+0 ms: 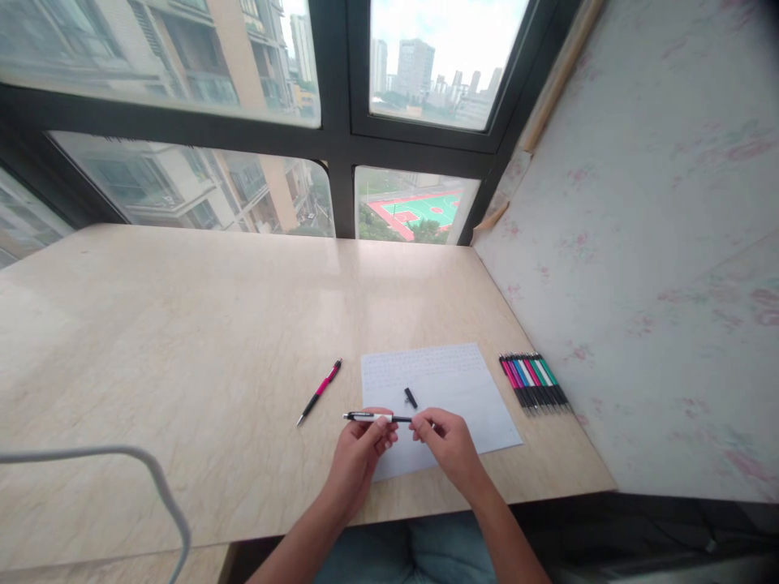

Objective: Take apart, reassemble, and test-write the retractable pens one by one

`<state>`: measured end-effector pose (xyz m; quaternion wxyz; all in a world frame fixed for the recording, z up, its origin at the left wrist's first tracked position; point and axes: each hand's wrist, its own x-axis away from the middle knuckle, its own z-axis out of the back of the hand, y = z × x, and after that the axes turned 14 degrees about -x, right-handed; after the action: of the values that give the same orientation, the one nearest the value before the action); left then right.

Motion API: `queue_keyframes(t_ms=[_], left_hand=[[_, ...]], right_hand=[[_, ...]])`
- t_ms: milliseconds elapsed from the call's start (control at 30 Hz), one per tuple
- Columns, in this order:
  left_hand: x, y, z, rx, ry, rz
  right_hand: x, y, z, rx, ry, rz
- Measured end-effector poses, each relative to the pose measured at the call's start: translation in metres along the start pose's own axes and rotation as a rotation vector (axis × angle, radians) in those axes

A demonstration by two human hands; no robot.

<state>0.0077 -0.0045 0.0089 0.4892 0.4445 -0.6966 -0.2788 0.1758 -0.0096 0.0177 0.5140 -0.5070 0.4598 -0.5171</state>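
Note:
My left hand (366,446) is closed around the white barrel of a pen (365,417), which lies level with its black clip end to the left. A thin dark refill (402,419) sticks out of the barrel's right end. My right hand (447,438) pinches the far tip of that refill. Just beyond the hands, a short black pen grip (411,397) lies loose on a sheet of paper (480,397) with handwriting along its top. Both hands are above the lower part of the sheet.
A pink and black pen (320,392) lies slantwise left of the paper. Several coloured pens (532,381) are lined up at the right, near the flowered wall (639,243). A grey cable (122,450) curves across the lower left. Windows stand behind the marbled tabletop (213,349).

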Motion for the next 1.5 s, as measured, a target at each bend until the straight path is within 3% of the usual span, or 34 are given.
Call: queue_keyframes(t_ms=[300,500,667,1033,1267,1367,1500], left_hand=[[-0.002,-0.003,0.005,-0.179,-0.029,-0.102],[-0.003,-0.002,0.008,-0.229,-0.015,-0.132],[-0.002,-0.002,0.009,-0.289,-0.071,-0.155],[-0.001,-0.005,0.003,-0.156,-0.047,-0.081],[-0.002,-0.006,0.007,-0.235,-0.075,-0.124],[-0.002,-0.009,0.007,-0.232,-0.065,-0.113],[-0.001,-0.008,0.004,-0.155,-0.058,-0.094]], right_hand=[[0.002,-0.002,0.001,-0.049,-0.110,-0.082],[0.003,-0.005,-0.002,0.025,-0.066,-0.043],[0.007,-0.008,0.001,-0.032,-0.172,-0.061],[0.008,-0.010,0.000,0.284,-0.102,0.340],[0.009,-0.009,0.001,0.163,-0.084,0.146],[0.007,-0.010,0.001,0.159,-0.103,0.129],[0.006,-0.011,-0.001,0.136,-0.016,0.146]])
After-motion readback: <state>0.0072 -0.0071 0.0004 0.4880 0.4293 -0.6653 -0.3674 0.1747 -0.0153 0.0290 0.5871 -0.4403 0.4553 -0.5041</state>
